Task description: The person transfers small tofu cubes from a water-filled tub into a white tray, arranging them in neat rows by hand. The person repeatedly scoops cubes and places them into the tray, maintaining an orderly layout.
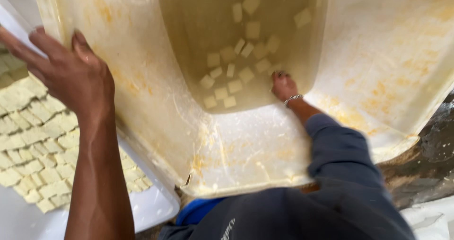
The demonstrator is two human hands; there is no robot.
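A large white plastic tub (246, 150), stained yellow, fills the view. At its bottom stands cloudy yellowish liquid (203, 27) with several pale cubes (235, 86) floating in it. My left hand (71, 74) grips the tub's left rim, thumb inside and fingers over the edge. My right hand (283, 86), with a metal bracelet on the wrist and a dark blue sleeve above it, reaches down the tub's wall into the liquid, just right of the cubes. Its fingertips are under the surface and hidden.
A white tray (151, 207) at the lower left holds several rows of pale cut cubes (38, 140). Wet dark ground (425, 169) shows at the lower right, and a bit of blue cloth (194, 211) below the tub.
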